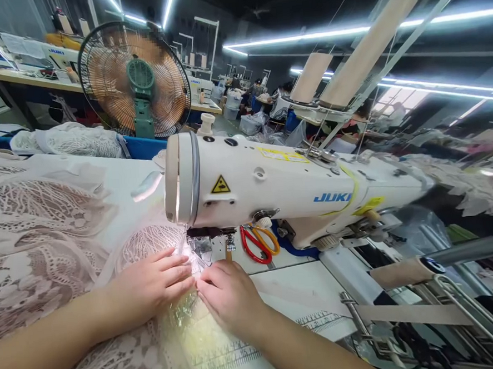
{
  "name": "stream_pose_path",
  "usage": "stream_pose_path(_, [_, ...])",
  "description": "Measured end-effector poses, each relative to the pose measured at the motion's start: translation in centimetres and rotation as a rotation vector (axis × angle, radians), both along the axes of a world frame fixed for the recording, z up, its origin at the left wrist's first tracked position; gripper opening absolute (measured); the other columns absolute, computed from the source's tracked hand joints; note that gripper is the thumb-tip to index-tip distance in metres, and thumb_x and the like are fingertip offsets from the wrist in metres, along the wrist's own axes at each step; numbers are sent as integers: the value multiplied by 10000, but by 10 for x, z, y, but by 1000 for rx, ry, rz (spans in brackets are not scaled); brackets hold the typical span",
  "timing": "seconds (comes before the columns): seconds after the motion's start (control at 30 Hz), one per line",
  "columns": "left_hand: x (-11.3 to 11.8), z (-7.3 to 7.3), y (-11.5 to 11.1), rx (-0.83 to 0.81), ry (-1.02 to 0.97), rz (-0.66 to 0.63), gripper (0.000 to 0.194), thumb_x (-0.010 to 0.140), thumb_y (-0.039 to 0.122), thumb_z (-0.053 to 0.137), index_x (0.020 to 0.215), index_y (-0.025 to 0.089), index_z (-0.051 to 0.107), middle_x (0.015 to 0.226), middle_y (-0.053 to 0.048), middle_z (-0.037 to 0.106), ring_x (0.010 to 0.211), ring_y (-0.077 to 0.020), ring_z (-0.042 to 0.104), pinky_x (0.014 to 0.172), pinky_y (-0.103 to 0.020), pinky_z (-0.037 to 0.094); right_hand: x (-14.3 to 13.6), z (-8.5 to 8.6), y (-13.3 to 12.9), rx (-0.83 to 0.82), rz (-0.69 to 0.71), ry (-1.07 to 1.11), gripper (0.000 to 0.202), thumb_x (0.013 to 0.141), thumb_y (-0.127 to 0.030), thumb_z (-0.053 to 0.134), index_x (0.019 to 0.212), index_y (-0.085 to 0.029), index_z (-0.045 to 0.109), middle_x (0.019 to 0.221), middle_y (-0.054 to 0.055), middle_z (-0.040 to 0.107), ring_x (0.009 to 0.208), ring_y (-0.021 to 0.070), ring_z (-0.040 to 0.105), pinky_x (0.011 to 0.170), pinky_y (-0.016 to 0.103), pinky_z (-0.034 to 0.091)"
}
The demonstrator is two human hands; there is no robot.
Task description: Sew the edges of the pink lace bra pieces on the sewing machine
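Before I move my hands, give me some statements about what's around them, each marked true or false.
1. The left hand lies palm down on pale lace. True.
2. The right hand holds the red handle. False: the red handle lies beyond it, on the white worktop.
3. A fan stands beyond the sewing machine. True.
4. The triangular label is blue. False: it is yellow and black.
5. Blue lettering on the machine reads JUKI. True.

White curved sewing machine (pixel 246 179), blue lettering, yellow-black triangle. Red looped scissor handle (pixel 256 245) beside orange one (pixel 269 240). Pale pink lace fabric (pixel 34 208), branching and floral pattern. Green-centred round fan (pixel 140 74), black wire guard.
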State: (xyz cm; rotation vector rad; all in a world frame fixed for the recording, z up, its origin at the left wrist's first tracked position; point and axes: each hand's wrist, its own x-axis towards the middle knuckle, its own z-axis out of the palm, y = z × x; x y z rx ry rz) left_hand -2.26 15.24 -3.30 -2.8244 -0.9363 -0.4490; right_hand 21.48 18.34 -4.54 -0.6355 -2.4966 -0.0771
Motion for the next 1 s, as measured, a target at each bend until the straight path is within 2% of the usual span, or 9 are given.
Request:
stream_pose_path(0.13, [-5, 3, 5, 35, 42, -14, 364, 950, 117, 548, 1256, 264, 678, 1227, -82, 725, 1219, -309, 620, 1121, -539, 416, -1, 3, -2, -28, 8, -13, 92, 911, -185, 536, 879, -191, 622, 833, 9, 637, 802, 182, 520, 713, 327, 335])
stream_pose_path(0.33, [-8, 7, 15, 30, 4, 32, 242, 982, 176, 569, 1073, 271, 772, 1164, -65, 752, 1166, -260, 648, 1147, -474, 397, -1, 0, -3, -3, 4, -6, 155, 894, -168, 516, 991, -180, 636, 880, 34, 638, 794, 193, 502, 709, 331, 335])
stream_pose_path(0.47, [-9, 13, 21, 3, 79, 50, 259, 994, 183, 554, 1137, 261, 755, 1190, -82, 746, 1163, -264, 653, 1122, -473, 426, -2, -3, -4, 7, -1, 44, 203, 898, -170, 511, 1044, -174, 652, 899, 43, 614, 792, 192, 473, 715, 312, 354])
stream_pose_path(0.57, [-11, 17, 24, 3, 104, 28, 257, 982, 157, 570, 1145, 241, 749, 1202, -83, 743, 1166, -267, 654, 1121, -474, 429, -1, -2, -4, -3, 4, 70, 194, 893, -162, 514, 1024, -169, 658, 900, 46, 598, 798, 192, 467, 717, 303, 370])
stream_pose_path(0.7, [-14, 17, 29, -29, 107, 10, 227, 966, 203, 623, 1150, 263, 741, 1250, -51, 728, 1203, -255, 637, 1154, -446, 391, 3, 0, -4, -39, 5, 84, 152, 890, -160, 520, 950, -169, 660, 897, 52, 583, 803, 193, 472, 720, 303, 398])
stream_pose_path(1.0, [-17, 21, 43, -91, 213, 110, 312, 922, 150, 669, 1190, 295, 733, 1285, -55, 709, 1255, -284, 606, 1133, -437, 387, 8, 2, -4, -68, 6, 134, 181, 889, -141, 537, 996, -175, 679, 935, 60, 591, 835, 194, 502, 741, 302, 445])
